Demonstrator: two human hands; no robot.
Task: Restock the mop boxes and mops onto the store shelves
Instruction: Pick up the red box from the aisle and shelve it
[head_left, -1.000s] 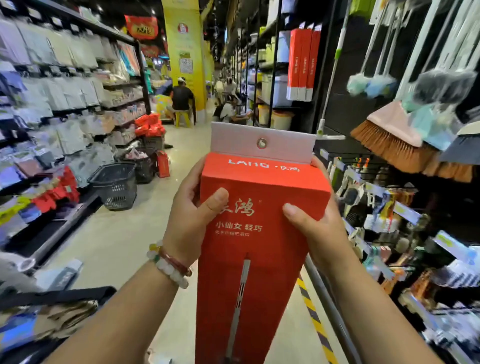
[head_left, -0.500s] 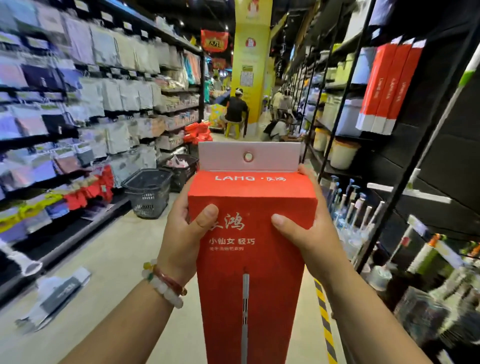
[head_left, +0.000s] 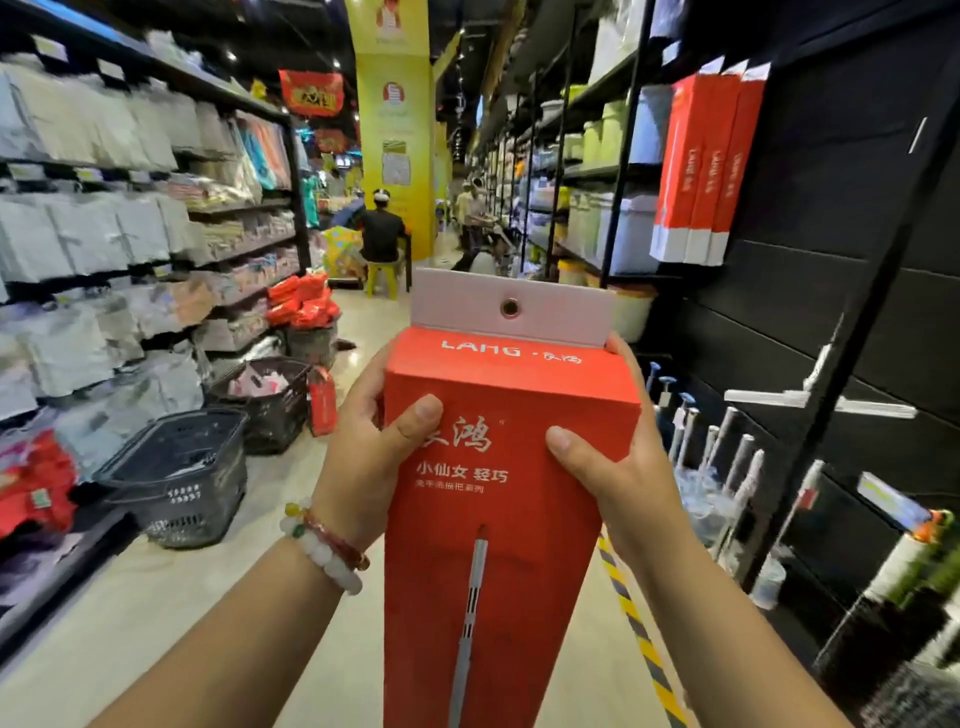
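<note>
The person has walked on down the aisle, and the brooms that hung on the right are gone from view. The left hand (head_left: 371, 457) and right hand (head_left: 618, 467) both grip the tall red mop box (head_left: 498, 499), held upright out front. The 3 hung red boxes (head_left: 701, 166) look much nearer now, so I think hanging it there comes next.

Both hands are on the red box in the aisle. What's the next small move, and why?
Probably turn right and lift the red box toward the three matching boxes hanging on the black wall. Left hand and right hand grip it upright near the top, and the hole in its hang tab faces forward, not yet at any hook.
</note>
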